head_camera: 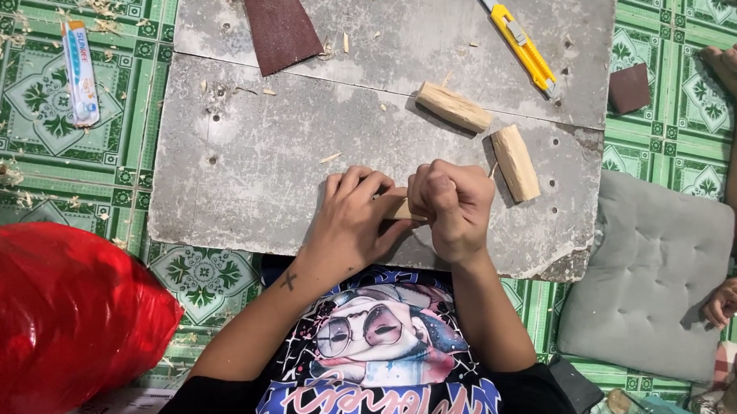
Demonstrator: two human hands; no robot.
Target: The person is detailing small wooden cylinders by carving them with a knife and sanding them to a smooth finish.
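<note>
- So the left hand (353, 219) is curled round one end of a small pale wooden stick (399, 208), fingers folded over the top, pinning it low over the grey board (246, 168).
- The right hand (455, 209) is a tight fist right up against the left, knuckles up. It's closed on the other end of that stick; there might be a blade in there too, but I honestly can't tell, the fingers hide it.
- Key thing: the stick lies roughly left-to-right between the two hands, only a short stretch showing in the gap. Both hands are touching it, so neither is really "nearer".
- Two more chunky wood pieces sit just beyond the right hand: one (453, 107) further up the board, one (515, 162) angled just beside the right knuckles.
- Yellow utility knife (520, 50) is well apart at the top edge, closer to the right hand's side.
- Brown sandpaper sheet (280, 23) is up top left, loose shavings all around.
- Off the board: a red plastic bag (57, 318) on the left and a grey cushion (651, 277) on the right.
</note>
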